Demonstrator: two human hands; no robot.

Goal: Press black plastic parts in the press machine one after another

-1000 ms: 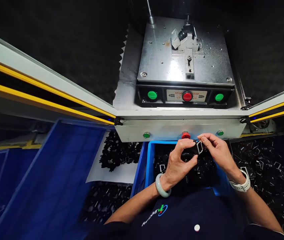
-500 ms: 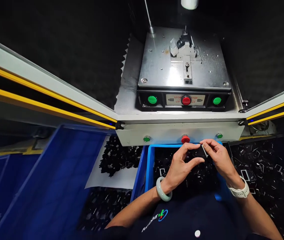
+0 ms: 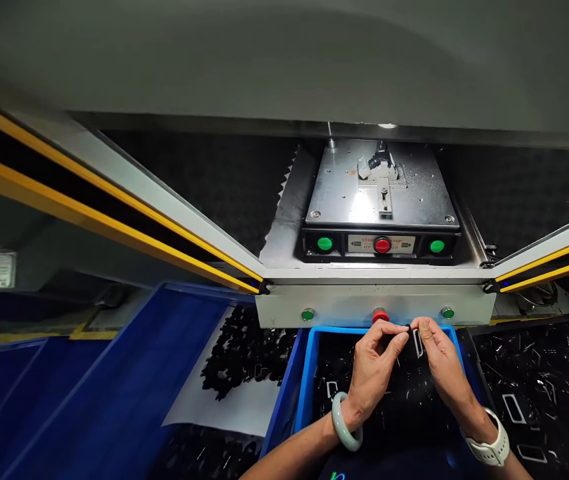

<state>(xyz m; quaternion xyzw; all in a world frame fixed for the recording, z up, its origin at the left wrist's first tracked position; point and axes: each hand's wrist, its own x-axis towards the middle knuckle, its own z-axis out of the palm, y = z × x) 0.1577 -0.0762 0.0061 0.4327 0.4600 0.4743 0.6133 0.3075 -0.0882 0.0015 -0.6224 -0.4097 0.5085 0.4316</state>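
My left hand [image 3: 374, 367] and my right hand [image 3: 439, 353] meet above a blue plastic bin [image 3: 309, 380]. Their fingertips pinch a small black buckle [image 3: 408, 327] from either side. A narrow rectangular loop [image 3: 417, 343] with a pale edge hangs below it, next to my right fingers. The fingers hide most of the buckle, so its exact shape cannot be told. A jade bangle [image 3: 345, 421] circles my left wrist, and a white watch [image 3: 489, 440] sits on my right wrist.
Dark parts fill the bin, and more lie in a pile at the right [image 3: 529, 400] and on a white sheet [image 3: 239, 373]. Straight ahead stands a steel press plate [image 3: 379, 193] with green and red buttons [image 3: 382, 245]. Yellow-striped rails [image 3: 114, 227] angle in from both sides.
The whole view has tilted up, so the press sits lower and smaller in the picture. My fingers have shifted on the buckle, and its rectangular loop now hangs more upright.
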